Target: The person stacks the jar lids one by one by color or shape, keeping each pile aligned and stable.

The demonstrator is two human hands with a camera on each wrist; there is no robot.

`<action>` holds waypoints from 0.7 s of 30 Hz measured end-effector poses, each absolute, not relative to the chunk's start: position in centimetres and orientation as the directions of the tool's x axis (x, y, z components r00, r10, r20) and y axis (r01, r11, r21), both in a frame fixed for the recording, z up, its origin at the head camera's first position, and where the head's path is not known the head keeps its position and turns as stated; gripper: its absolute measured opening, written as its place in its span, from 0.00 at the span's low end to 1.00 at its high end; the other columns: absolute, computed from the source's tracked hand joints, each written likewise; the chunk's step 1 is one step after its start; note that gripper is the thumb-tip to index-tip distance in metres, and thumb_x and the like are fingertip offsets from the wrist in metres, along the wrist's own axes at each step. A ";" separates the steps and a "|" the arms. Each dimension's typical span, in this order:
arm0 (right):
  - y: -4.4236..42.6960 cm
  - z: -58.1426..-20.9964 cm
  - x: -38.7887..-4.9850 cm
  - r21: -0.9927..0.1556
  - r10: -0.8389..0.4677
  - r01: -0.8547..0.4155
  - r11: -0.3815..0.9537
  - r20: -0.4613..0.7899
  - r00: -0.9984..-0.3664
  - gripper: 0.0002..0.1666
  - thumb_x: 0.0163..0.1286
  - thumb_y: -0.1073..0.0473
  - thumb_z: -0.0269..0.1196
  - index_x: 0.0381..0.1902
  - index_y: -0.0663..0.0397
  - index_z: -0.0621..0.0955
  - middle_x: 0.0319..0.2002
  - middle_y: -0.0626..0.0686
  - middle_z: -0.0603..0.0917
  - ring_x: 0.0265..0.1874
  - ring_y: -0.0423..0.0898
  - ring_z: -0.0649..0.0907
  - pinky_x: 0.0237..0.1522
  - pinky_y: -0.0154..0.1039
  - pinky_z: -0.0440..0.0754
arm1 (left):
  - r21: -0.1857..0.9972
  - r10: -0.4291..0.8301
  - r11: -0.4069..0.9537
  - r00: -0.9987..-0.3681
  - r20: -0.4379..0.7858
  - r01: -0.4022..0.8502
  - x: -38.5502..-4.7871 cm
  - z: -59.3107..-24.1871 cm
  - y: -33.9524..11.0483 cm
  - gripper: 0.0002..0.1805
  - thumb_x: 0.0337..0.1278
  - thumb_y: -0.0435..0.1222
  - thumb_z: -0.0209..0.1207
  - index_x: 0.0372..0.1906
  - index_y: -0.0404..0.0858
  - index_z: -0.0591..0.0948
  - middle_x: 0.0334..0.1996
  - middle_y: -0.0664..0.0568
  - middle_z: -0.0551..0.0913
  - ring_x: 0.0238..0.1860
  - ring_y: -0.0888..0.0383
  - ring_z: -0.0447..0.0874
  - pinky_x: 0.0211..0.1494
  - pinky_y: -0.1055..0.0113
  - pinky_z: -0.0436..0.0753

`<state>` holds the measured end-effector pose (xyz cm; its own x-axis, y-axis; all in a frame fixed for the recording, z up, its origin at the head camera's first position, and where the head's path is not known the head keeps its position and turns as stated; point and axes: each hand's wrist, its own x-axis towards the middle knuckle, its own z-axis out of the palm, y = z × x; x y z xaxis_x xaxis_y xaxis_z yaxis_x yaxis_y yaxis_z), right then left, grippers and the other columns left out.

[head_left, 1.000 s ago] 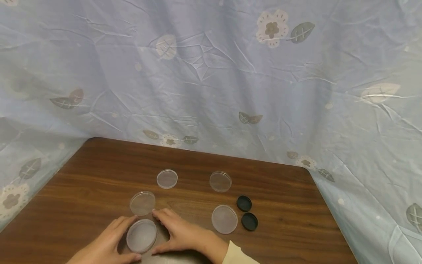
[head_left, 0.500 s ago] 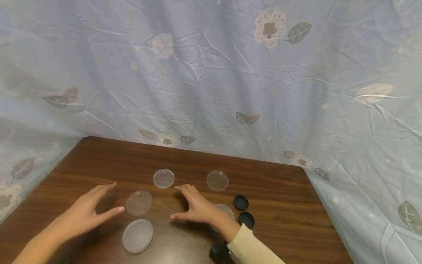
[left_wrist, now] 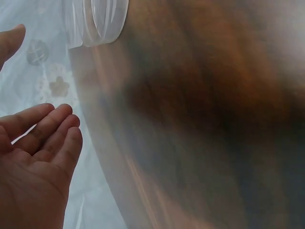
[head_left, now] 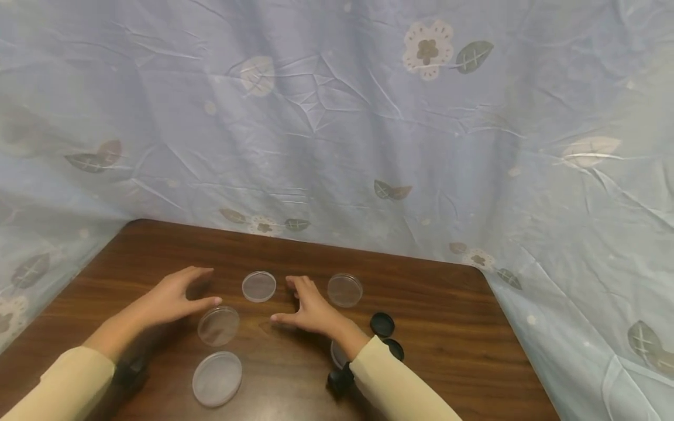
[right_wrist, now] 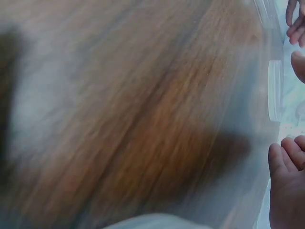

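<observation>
A clear round petri dish [head_left: 259,286] lies on the wooden table between my two hands, touched by neither. To its left, my left hand [head_left: 167,299] hovers with fingers apart and thumb close to a second petri dish [head_left: 218,325]. My right hand [head_left: 312,310] is to its right, with thumb and fingers spread and nothing held. Nearest me lies a third, cloudier-looking petri dish [head_left: 217,379]. Both wrist views show relaxed, empty fingers: the left hand [left_wrist: 40,148] near clear dishes [left_wrist: 97,21], the right hand [right_wrist: 288,181] below one dish edge [right_wrist: 275,90].
Another petri dish [head_left: 344,290] sits right of my right hand. One more dish [head_left: 339,353] is partly hidden under the right forearm. Two black round caps [head_left: 381,324] lie beside it, one partly covered. A flowered curtain [head_left: 326,117] surrounds the table [head_left: 447,310].
Both hands have left the nearest petri dish and moved forward over the table, first spreading apart, then coming to either side of the far-left dish. The dishes stay in place.
</observation>
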<state>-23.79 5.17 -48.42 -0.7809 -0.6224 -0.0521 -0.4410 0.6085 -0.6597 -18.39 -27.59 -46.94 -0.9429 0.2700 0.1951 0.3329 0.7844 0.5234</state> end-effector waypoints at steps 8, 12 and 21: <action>3.8 -48.7 -24.9 -0.705 -0.580 -0.400 0.586 -0.020 -0.814 0.53 0.64 0.45 0.76 0.77 0.63 0.65 0.70 0.61 0.71 0.66 0.55 0.77 0.69 0.40 0.80 | 0.526 0.381 0.744 -0.909 0.173 0.412 -21.8 -46.9 -25.4 0.45 0.50 0.49 0.78 0.65 0.22 0.75 0.58 0.30 0.83 0.60 0.30 0.82 0.64 0.36 0.80; 3.3 -48.8 -25.5 -0.736 -0.571 -0.385 0.557 -0.003 -0.821 0.51 0.63 0.50 0.78 0.75 0.65 0.66 0.69 0.63 0.71 0.68 0.56 0.76 0.70 0.40 0.80 | 0.548 0.419 0.717 -0.895 0.155 0.431 -22.8 -47.0 -24.4 0.46 0.48 0.48 0.79 0.64 0.21 0.75 0.56 0.30 0.83 0.59 0.31 0.82 0.65 0.36 0.80; 2.7 -49.5 -26.1 -0.722 -0.565 -0.390 0.572 -0.002 -0.825 0.49 0.63 0.50 0.78 0.74 0.63 0.68 0.68 0.61 0.74 0.63 0.55 0.81 0.66 0.38 0.82 | 0.572 0.453 0.698 -0.884 0.111 0.430 -24.3 -47.6 -23.2 0.45 0.46 0.47 0.79 0.63 0.20 0.76 0.55 0.31 0.83 0.58 0.32 0.82 0.64 0.37 0.80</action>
<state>-26.12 2.71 -49.50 -0.8252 -0.5649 -0.0019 -0.3898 0.5720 -0.7217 -24.34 -23.22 -47.56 -0.8844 0.4534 0.1111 0.4300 0.6984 0.5721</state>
